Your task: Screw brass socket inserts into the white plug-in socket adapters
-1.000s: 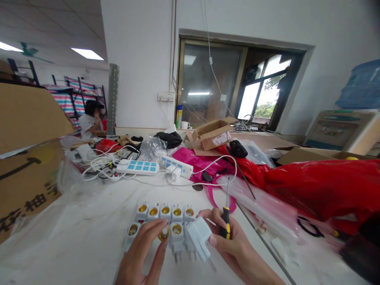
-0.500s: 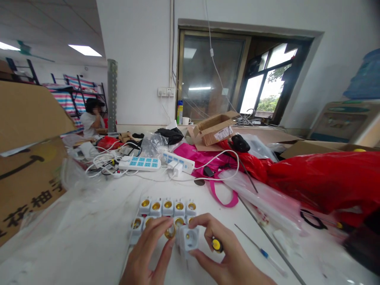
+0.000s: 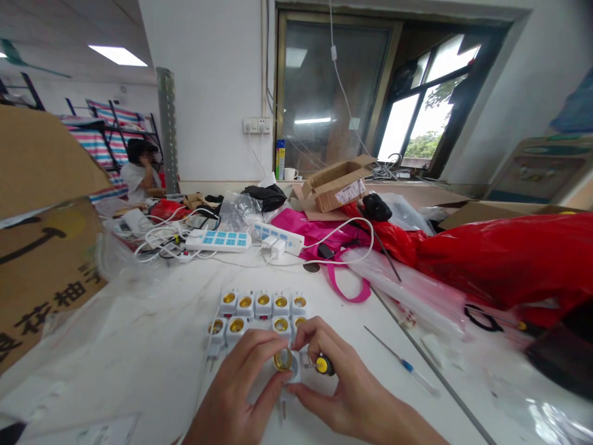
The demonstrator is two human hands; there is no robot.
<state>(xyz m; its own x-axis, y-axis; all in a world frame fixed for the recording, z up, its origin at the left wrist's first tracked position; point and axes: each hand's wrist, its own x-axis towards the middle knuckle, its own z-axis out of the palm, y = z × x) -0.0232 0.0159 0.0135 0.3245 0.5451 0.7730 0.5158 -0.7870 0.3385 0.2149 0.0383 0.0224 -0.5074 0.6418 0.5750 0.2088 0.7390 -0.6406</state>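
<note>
My left hand [image 3: 241,386] pinches a small brass threaded ring [image 3: 282,360] and presses it onto a white plug-in lamp socket [image 3: 293,369] held by my right hand [image 3: 345,389]. The right hand also grips a screwdriver with a black and yellow handle [image 3: 323,364], its end pointing at the camera. Just beyond my hands, two rows of white lamp sockets with brass insides [image 3: 259,311] stand on the white table [image 3: 152,334].
A thin blue-handled screwdriver [image 3: 401,361] lies right of my hands. White power strips [image 3: 217,241] and cables, a pink bag [image 3: 324,247], red plastic bags [image 3: 500,259] and cardboard boxes [image 3: 41,241] crowd the table. A person [image 3: 139,176] sits far left.
My right hand turned the white socket to face up and tipped the screwdriver from upright to pointing at me. My left hand brought the brass ring onto the socket. The view dropped slightly.
</note>
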